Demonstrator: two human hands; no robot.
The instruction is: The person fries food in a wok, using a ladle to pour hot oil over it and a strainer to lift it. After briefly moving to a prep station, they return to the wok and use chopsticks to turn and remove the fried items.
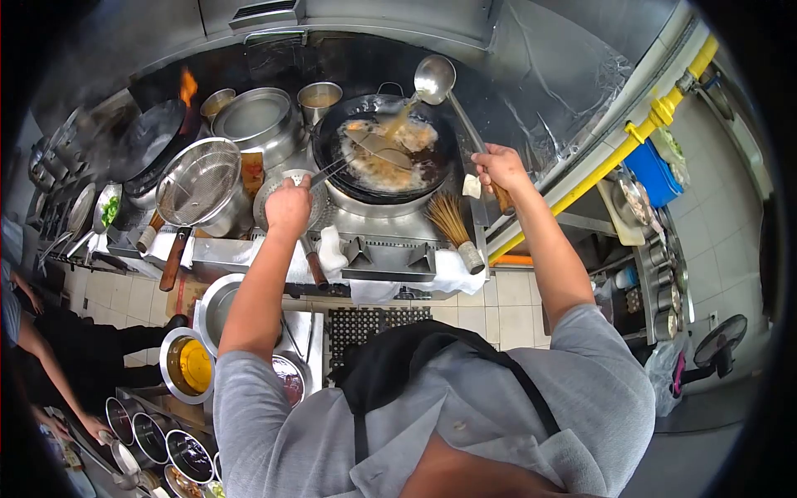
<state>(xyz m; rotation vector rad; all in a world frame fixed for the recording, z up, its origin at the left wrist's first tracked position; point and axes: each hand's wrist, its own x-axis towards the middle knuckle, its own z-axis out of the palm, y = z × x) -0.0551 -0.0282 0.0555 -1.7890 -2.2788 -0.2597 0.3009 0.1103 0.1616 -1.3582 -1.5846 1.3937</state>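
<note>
My left hand point(289, 206) is closed round the handle of a metal spatula point(383, 151), whose blade is over the bubbling oil in the black wok point(326, 137). My right hand point(501, 168) grips the wooden-ended handle of a large ladle point(435, 80). The ladle's bowl is raised above the wok's back rim, and brownish liquid streams from it into the oil. Battered-looking pieces of food point(415, 135) float in the foam. A perforated skimmer point(272, 192) lies below my left hand, and a bamboo brush point(452, 222) stands at the wok's front right.
A mesh strainer point(198, 184) rests on a pot to the left. Behind it, flame rises beside a second wok point(154, 141). Lidded and open pots point(320, 95) line the back. A yellow pipe point(618, 153) runs along the right. Another person's arm point(58, 373) reaches toward bowls at the lower left.
</note>
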